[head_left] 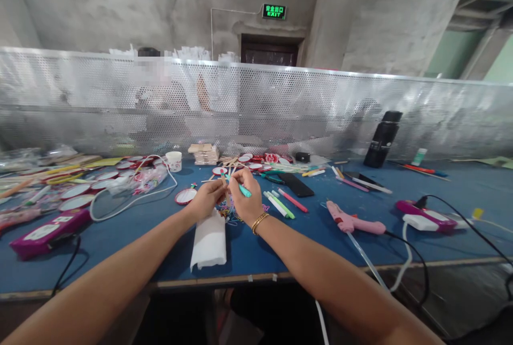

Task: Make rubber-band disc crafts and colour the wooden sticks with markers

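My left hand (206, 199) pinches a small wooden craft stick (223, 174) whose upper end looks coloured. Closed around a teal marker pen (244, 190), my right hand (246, 202) brings it close to the stick; whether the tip touches is hidden by my fingers. Beneath my left wrist lies a folded white tissue (209, 241). Small colourful loops and bits (232, 218) are scattered under both hands. Just right of them are green markers (278, 205) and a pink marker (293, 201). A round white disc with a red rim (186, 196) sits to the left.
A pink glue gun (352, 220) lies at right, near a purple power strip (425, 216). Another purple power strip (50, 234) is at left with cables. Farther back stand a paper cup (173, 161), a black bottle (382, 140) and a perforated metal partition (272, 104), a person behind it.
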Tool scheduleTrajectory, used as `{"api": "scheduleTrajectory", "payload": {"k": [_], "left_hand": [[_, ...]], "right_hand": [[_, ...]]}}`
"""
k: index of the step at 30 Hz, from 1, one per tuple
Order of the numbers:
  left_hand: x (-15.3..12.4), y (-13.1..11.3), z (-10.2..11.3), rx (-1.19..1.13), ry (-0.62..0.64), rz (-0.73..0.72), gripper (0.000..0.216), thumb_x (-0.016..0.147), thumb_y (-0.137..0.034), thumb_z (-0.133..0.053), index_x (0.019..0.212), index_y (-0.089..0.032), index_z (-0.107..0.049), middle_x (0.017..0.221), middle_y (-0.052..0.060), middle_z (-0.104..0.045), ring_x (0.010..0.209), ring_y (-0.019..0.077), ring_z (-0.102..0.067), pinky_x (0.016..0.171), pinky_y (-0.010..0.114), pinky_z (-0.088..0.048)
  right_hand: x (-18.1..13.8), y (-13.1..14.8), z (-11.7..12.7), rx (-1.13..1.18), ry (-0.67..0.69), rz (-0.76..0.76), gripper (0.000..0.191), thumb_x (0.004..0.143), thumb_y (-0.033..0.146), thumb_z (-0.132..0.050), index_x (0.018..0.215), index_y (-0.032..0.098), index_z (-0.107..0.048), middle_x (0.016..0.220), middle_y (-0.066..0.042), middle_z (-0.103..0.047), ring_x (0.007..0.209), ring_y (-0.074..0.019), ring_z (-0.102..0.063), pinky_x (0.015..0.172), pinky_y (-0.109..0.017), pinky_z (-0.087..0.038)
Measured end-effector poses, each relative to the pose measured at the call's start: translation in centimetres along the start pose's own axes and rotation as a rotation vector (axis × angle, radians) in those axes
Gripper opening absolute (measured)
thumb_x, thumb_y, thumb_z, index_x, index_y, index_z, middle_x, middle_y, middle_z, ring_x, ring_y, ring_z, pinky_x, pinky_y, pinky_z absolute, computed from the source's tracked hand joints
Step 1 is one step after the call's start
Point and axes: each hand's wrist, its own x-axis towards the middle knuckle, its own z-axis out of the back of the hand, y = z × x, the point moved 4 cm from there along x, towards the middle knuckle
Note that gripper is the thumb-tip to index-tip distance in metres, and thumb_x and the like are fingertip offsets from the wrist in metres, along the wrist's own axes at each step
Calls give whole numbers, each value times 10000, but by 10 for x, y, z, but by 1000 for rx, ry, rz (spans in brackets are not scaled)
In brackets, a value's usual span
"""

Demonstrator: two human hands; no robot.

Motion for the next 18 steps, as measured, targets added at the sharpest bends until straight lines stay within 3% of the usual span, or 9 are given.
{"api": "scheduleTrajectory", "payload": {"k": [13, 18], "left_hand": [[0, 3, 0, -3, 20, 11, 404, 787, -539, -608, 661, -166, -523, 511, -47, -428, 480, 87, -354, 481, 238, -262], [0, 1, 1, 7, -1, 6, 449, 792, -577, -593, 621, -177, -478, 499, -44, -431, 468, 86, -359, 477, 240, -264]], "right_hand": [[-1, 1, -3, -3, 32, 25, 126, 912, 309, -496, 819, 228, -521, 745, -1, -651, 724, -168, -637, 712, -293, -494], [0, 0, 0, -31, 6, 6, 108, 915, 302, -486, 840, 231, -514, 695, 13, -628, 675, -165, -627, 701, -292, -489]]}}
